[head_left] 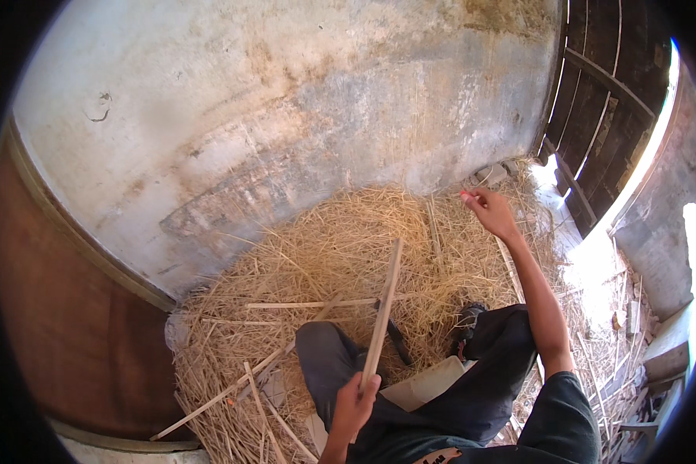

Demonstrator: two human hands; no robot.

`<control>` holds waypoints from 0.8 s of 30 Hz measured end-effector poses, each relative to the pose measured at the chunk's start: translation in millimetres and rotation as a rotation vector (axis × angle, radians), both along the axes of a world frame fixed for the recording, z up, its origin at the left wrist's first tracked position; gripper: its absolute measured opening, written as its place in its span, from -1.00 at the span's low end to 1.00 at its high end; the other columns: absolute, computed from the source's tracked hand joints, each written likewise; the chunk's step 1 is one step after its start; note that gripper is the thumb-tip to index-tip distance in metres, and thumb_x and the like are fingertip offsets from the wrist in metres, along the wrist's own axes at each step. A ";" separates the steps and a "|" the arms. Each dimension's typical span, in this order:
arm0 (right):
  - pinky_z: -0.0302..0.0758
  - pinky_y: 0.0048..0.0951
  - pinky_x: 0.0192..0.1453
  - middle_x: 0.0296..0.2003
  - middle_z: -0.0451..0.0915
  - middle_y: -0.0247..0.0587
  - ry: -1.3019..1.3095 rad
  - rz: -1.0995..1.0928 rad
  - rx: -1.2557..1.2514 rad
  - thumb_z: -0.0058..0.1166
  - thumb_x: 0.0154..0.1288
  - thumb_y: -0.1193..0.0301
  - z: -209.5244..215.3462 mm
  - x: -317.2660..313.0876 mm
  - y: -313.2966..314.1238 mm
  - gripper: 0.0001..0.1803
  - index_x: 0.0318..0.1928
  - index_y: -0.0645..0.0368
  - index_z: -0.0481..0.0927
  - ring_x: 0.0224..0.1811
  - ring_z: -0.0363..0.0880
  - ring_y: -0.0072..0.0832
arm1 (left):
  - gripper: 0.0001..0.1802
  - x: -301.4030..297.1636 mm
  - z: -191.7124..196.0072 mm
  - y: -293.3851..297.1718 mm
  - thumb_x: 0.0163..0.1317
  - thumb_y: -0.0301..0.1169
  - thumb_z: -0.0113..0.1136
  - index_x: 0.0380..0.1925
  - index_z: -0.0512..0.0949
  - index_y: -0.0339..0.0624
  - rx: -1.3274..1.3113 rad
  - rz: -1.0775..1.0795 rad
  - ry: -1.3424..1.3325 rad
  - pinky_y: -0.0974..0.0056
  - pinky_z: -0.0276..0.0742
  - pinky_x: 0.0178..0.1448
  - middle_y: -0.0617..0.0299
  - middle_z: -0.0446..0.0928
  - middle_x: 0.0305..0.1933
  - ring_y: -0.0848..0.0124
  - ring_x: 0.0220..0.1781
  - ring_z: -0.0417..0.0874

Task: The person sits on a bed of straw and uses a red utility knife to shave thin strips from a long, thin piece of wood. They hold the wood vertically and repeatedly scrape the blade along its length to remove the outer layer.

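Note:
My left hand (pixel 354 406), low in the middle, is closed round the lower end of a flat bamboo strip (pixel 384 309). The strip slants up and away over my bent knees. Off to the far right, my right hand (pixel 489 210) is raised over the straw with its fingers drawn together. A small reddish spot shows at its fingertips; whether it is something held I cannot make out. Between my legs, partly behind the strip, lies a dark narrow object (pixel 397 340) whose kind is unclear.
Loose straw (pixel 325 232) covers the floor around me. Long thin strips (pixel 209 410) lie on it at the left. A stained wall (pixel 301 116) rises ahead, with a brown panel (pixel 77 309) at left. Dark wooden boards (pixel 607 108) and rubble (pixel 626 321) are at right.

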State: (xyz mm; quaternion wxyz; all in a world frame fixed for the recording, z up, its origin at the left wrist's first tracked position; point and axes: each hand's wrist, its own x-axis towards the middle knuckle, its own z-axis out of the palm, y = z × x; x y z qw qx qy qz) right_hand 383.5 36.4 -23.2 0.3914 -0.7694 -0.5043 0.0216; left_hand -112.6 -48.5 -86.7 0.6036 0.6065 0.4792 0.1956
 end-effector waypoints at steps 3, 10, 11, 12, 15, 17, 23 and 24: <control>0.55 -0.26 -0.22 -0.17 0.77 -0.22 0.236 0.195 0.062 0.16 0.56 -0.13 5.8 -23.9 -1.2 -0.36 0.29 0.14 0.72 -0.38 0.65 -0.37 | -0.62 18.3 17.1 19.9 0.63 -0.07 0.22 -0.11 0.59 -0.21 0.036 0.005 -0.119 0.38 0.33 -0.43 0.42 0.43 -0.49 0.66 -0.50 0.40; 0.09 -0.61 -0.50 -0.41 0.42 -0.55 0.836 0.501 0.110 0.14 0.66 0.05 84.3 -117.6 -39.1 -0.39 0.45 0.23 0.55 -0.60 0.14 -0.78 | -0.67 83.0 72.8 43.2 0.65 -0.14 0.19 -0.04 0.55 -0.23 0.114 -0.112 -0.310 0.42 0.37 -0.54 0.43 0.41 -0.53 0.62 -0.66 0.43; 0.01 -0.63 -0.54 -0.47 0.35 -0.57 0.870 0.522 0.155 0.14 0.67 0.09 86.4 -121.6 -41.5 -0.41 0.45 0.24 0.54 -0.64 0.08 -0.81 | -0.67 90.4 75.5 44.9 0.65 -0.15 0.20 -0.03 0.55 -0.23 0.132 -0.135 -0.341 0.42 0.37 -0.54 0.42 0.42 -0.53 0.62 -0.65 0.45; 0.01 -0.61 -0.54 -0.49 0.33 -0.60 0.877 0.527 0.181 0.19 0.64 0.10 85.8 -121.5 -41.7 -0.47 0.37 0.23 0.58 -0.63 0.09 -0.81 | -0.67 95.7 77.3 47.3 0.65 -0.16 0.20 -0.01 0.55 -0.24 0.135 -0.160 -0.337 0.41 0.39 -0.53 0.40 0.45 -0.53 0.61 -0.65 0.46; 0.01 -0.56 -0.54 -0.60 0.22 -0.69 0.920 0.506 0.254 0.34 0.56 0.16 89.0 -125.1 -38.9 -0.66 0.05 0.16 0.66 -0.61 0.09 -0.81 | -0.68 104.8 80.8 54.7 0.65 -0.18 0.19 0.03 0.55 -0.26 0.149 -0.228 -0.322 0.38 0.43 -0.50 0.35 0.52 -0.52 0.58 -0.62 0.51; 0.01 -0.55 -0.54 -0.59 0.24 -0.68 0.939 0.502 0.259 0.33 0.56 0.15 82.5 -121.2 -32.0 -0.66 0.04 0.16 0.67 -0.61 0.09 -0.81 | -0.68 108.3 84.2 60.3 0.66 -0.18 0.17 0.04 0.55 -0.27 0.170 -0.264 -0.314 0.35 0.49 -0.47 0.31 0.56 -0.51 0.56 -0.59 0.56; 0.01 -0.55 -0.55 -0.60 0.23 -0.68 0.868 0.449 0.311 0.31 0.57 0.13 96.7 -121.9 -12.5 -0.64 0.06 0.18 0.68 -0.62 0.07 -0.80 | -0.67 131.1 104.2 114.7 0.70 -0.18 0.09 0.05 0.52 -0.27 0.096 -0.449 -0.388 0.31 0.60 -0.38 0.31 0.55 -0.48 0.50 -0.52 0.62; 0.01 -0.55 -0.55 -0.61 0.22 -0.68 0.835 0.421 0.306 0.30 0.57 0.13 98.4 -120.3 -9.3 -0.62 0.09 0.19 0.68 -0.62 0.07 -0.80 | -0.68 135.0 105.9 123.8 0.70 -0.18 0.08 0.04 0.52 -0.26 0.088 -0.461 -0.396 0.32 0.58 -0.39 0.32 0.52 -0.48 0.50 -0.53 0.60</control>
